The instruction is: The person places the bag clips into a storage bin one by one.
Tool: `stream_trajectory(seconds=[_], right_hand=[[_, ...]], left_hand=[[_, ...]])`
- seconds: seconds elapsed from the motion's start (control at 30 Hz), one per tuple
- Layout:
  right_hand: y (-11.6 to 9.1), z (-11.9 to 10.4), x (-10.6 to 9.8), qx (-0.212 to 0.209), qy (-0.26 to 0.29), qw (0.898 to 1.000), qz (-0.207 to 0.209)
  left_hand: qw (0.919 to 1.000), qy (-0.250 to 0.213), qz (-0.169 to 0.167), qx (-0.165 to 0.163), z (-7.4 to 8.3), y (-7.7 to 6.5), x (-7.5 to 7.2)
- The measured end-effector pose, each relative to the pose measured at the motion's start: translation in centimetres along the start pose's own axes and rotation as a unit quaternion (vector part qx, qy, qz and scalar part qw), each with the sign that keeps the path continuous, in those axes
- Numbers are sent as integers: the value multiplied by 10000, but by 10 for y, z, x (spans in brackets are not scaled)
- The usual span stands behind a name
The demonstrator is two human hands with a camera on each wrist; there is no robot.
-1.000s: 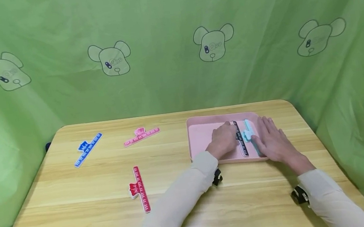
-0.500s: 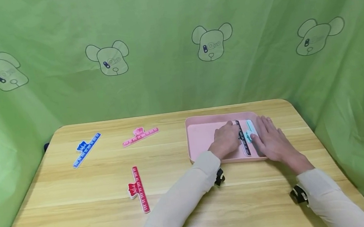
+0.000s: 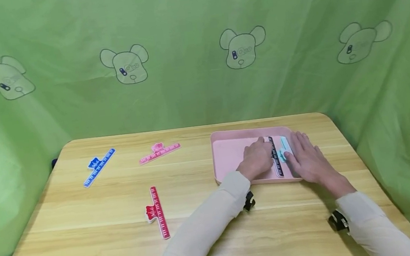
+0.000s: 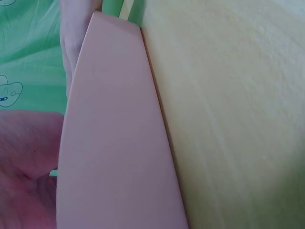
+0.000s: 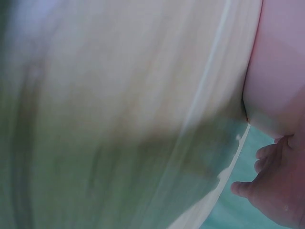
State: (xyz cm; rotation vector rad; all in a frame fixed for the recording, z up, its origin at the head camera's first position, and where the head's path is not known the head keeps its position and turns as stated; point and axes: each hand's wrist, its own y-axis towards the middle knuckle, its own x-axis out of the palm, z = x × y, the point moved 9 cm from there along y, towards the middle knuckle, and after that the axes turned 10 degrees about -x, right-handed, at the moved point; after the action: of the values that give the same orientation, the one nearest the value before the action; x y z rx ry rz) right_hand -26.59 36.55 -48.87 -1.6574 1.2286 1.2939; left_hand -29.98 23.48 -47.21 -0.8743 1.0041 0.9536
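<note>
In the head view my left hand [image 3: 258,159] reaches into the pink tray [image 3: 225,135]. Its curled fingers hold the handle side of a black clip [image 3: 277,157] with a piano-key strip, lying near the tray's right end. Just right of it lies a light teal clip [image 3: 284,146], partly covered by my right thumb. My right hand [image 3: 309,160] rests along the tray's right wall, fingers straight and pointing away, thumb inside. The left wrist view shows the left hand [image 4: 26,162] behind the tray's side wall; the right wrist view has the right hand [image 5: 276,181] at the tray's corner.
On the left of the wooden table [image 3: 90,253] lie a blue clip [image 3: 100,168], a pink clip [image 3: 159,152] and a red clip [image 3: 159,212], all with piano-key strips. A green curtain [image 3: 189,95] with bear faces hangs around the table.
The left hand has slid slightly right inside the tray with the black clip, bringing it nearer the tray's right wall. The teal clip has also shifted a little right. The right hand has hardly moved.
</note>
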Motion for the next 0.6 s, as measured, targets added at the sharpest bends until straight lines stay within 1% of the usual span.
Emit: stream_trajectory(seconds=[0.17,0.27,0.4,0.53,0.6], right_hand=[[0,-3,6,-51,16,10000,2],[1,-3,7,-60,4,10000,30],[0,0,7,-68,84,9999,19],[-1,3,4,-59,162,9998,16],[0,4,2,-56,161,9998,35]], left_hand=[[9999,-95,9,-77,-6,-1,5],[9998,-160,16,-80,-7,-1,5],[9998,-185,39,83,-6,-3,2],[9988,-349,71,323,-5,-6,-3],[9983,-437,91,376,-6,-6,-6]])
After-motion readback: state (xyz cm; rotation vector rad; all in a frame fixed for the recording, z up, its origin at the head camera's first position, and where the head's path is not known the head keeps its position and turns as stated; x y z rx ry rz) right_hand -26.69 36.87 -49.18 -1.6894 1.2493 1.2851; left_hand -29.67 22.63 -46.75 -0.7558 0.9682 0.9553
